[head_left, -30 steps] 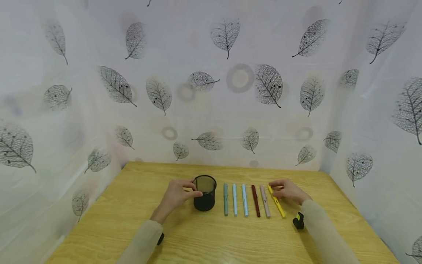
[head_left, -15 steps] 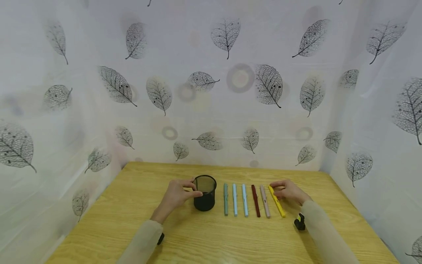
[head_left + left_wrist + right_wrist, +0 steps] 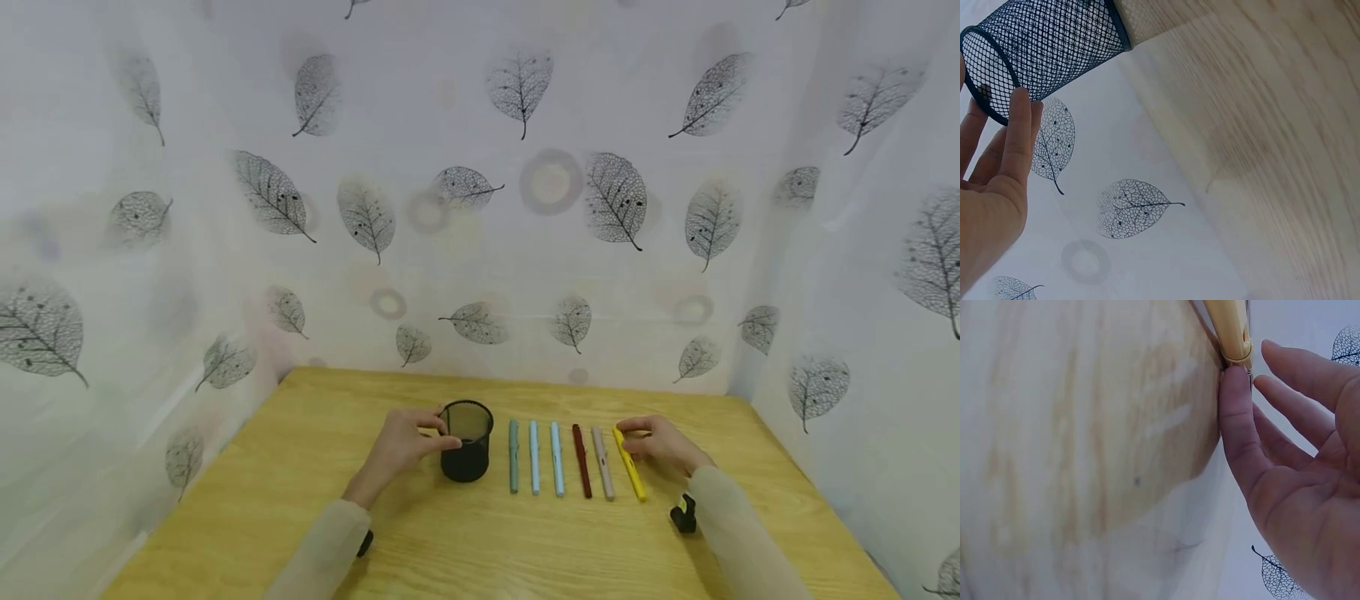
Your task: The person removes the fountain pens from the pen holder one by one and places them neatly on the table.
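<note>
A black mesh pen holder (image 3: 465, 462) stands upright on the table in the head view. My left hand (image 3: 401, 446) holds it at the rim from the left, thumb in front and fingers behind; in the left wrist view fingertips meet the rim of the mesh (image 3: 1066, 44). At the right end of a row of pens lies a yellow pen (image 3: 633, 475), slightly slanted. My right hand (image 3: 663, 442) touches its upper end. In the right wrist view the thumb (image 3: 1238, 412) meets the pen, while the other fingers are extended with a small gap beside it.
Left of the yellow pen lie a green pen (image 3: 513, 458), two light blue pens (image 3: 557, 462), a dark red pen (image 3: 582, 462) and a pinkish-grey pen (image 3: 602, 467). Leaf-patterned sheeting (image 3: 510, 250) encloses the wooden table (image 3: 480, 550) at the back and sides.
The yellow pen has turned slightly, its upper end moving a little right with my right hand. My left hand stays at the pen holder. The head view has shifted slightly.
</note>
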### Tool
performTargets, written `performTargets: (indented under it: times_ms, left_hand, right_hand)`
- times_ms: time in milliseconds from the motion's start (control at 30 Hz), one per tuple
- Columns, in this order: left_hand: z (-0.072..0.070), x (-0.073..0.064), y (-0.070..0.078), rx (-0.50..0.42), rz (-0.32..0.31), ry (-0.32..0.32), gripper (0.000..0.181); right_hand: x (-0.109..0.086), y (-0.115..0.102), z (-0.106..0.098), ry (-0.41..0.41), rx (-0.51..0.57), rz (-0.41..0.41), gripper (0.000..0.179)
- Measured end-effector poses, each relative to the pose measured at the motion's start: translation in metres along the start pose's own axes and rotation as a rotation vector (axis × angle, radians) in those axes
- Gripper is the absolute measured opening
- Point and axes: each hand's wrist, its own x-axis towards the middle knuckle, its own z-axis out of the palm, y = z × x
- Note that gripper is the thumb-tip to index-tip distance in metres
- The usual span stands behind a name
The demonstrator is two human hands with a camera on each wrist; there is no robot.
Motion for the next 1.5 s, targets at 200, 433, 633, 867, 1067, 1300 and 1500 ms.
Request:
performTargets:
  times_ms: [200, 433, 633, 867, 1067, 1300, 1500]
  left_hand:
    - [0.002, 0.0, -0.002, 0.008, -0.018, -0.007, 0.02]
    - [0.0, 0.002, 0.001, 0.004, -0.017, -0.01, 0.021]
    - [-0.002, 0.003, 0.004, 0.013, -0.014, 0.002, 0.018]
    - [0.001, 0.004, 0.001, 0.028, 0.041, 0.011, 0.014]
    - [0.001, 0.001, 0.002, 0.029, 0.055, 0.006, 0.014]
    - [-0.002, -0.002, 0.003, 0.083, 0.096, 0.021, 0.015]
    - [-0.001, -0.004, 0.001, 0.035, 0.058, 0.029, 0.019]
  right_hand:
    - [-0.003, -0.001, -0.001, -0.009, 0.067, 0.013, 0.049]
    - [-0.006, -0.007, -0.006, 0.053, 0.049, 0.054, 0.047]
    - [-0.01, -0.023, -0.004, 0.127, -0.043, 0.035, 0.048]
    - [-0.011, -0.036, 0.008, 0.182, -0.166, 0.002, 0.042]
    - [-0.013, -0.054, 0.022, 0.16, -0.211, -0.021, 0.043]
    - [-0.015, -0.062, 0.033, 0.143, -0.195, -0.038, 0.038]
    - [-0.019, -0.069, 0.041, 0.124, -0.224, -0.077, 0.042]
